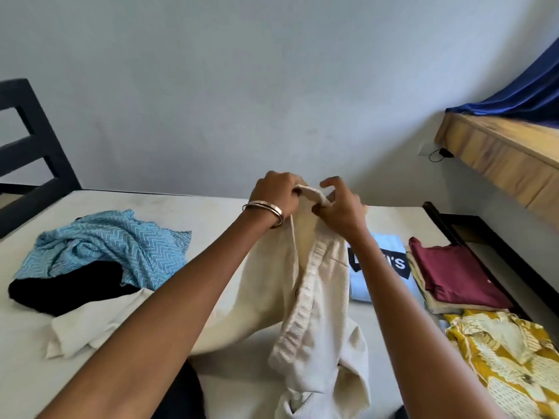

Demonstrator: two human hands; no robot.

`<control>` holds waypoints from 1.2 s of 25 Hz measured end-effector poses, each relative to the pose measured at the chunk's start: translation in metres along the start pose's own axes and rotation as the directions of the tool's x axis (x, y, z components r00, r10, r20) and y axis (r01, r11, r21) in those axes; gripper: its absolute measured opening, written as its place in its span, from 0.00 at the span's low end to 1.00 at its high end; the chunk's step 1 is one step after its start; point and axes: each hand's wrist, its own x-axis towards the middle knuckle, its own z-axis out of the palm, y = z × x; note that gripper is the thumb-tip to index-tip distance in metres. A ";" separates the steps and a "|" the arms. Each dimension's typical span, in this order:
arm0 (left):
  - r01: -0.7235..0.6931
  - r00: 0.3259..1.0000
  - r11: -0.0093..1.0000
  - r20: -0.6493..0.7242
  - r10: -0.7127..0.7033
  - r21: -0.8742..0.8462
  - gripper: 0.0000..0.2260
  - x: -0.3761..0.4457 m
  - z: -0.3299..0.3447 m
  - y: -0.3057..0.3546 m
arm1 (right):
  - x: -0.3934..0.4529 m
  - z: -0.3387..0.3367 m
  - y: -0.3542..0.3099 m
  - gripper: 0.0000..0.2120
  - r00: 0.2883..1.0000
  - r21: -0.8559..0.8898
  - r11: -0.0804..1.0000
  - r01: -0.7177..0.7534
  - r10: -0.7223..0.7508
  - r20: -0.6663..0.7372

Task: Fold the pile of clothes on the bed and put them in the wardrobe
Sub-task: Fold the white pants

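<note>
Three garments are still lying unfolded at left: blue zigzag cloth (106, 246), black piece (65, 287), white piece (90, 326). At centre, left hand (276, 196) and right hand (340, 208) are pinching the cream garment (314, 297) aloft. At right, folded stacks (453, 276) are waiting; no wardrobe is showing.

A cream garment (320, 285) with a ribbed band is seen against the white bed (90, 204). A light blue cloth (106, 243) is patterned with white zigzags, and a black garment (66, 288) and a white one (90, 325) are seen beside it. A pale blue shirt (381, 261) is marked with a navy logo and white letters. A maroon top (453, 273) and a mustard-yellow floral piece (508, 358) are shown. A gold-coloured bangle (266, 211) is worn.
</note>
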 end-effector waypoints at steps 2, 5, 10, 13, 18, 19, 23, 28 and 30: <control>0.253 0.957 0.958 -0.107 -0.268 -0.137 0.16 0.010 -0.008 0.007 | -0.012 0.013 0.012 0.33 0.989 -0.359 0.932 -0.055 0.099 0.105; 0.553 0.782 0.735 -0.061 -0.621 -0.392 0.12 0.030 -0.030 -0.013 | -0.032 0.038 0.059 0.21 0.894 -0.482 0.875 -0.045 0.251 0.372; 0.620 0.639 0.327 0.216 -0.738 -0.713 0.07 0.029 -0.052 -0.076 | -0.029 0.011 0.109 0.13 0.950 -0.117 0.962 -0.247 0.264 0.168; 0.643 0.592 0.282 0.229 -0.773 -0.712 0.06 0.009 -0.048 -0.106 | -0.013 -0.014 0.110 0.13 0.968 0.119 0.966 -0.229 0.213 0.135; 0.702 0.505 0.248 0.222 -0.834 -0.668 0.05 -0.018 -0.024 -0.148 | 0.009 -0.027 0.120 0.26 0.983 0.102 0.995 0.010 -0.028 0.182; 0.743 0.533 0.374 0.153 -0.832 -0.555 0.05 -0.022 -0.020 -0.159 | 0.012 -0.027 0.118 0.29 0.964 0.053 0.997 0.053 -0.065 0.258; 0.544 0.838 0.821 0.155 -0.523 -0.171 0.19 -0.037 -0.011 -0.178 | 0.022 -0.030 0.106 0.19 0.836 -0.239 0.948 0.210 -0.047 0.546; 0.471 0.882 0.732 0.266 -0.388 -0.493 0.29 -0.043 -0.006 -0.190 | 0.029 -0.030 0.117 0.21 0.817 -0.335 0.923 0.190 0.041 0.576; 0.451 0.886 0.775 0.330 -0.327 -0.443 0.29 -0.044 -0.003 -0.197 | 0.029 -0.026 0.126 0.25 0.888 -0.331 0.926 0.181 -0.009 0.459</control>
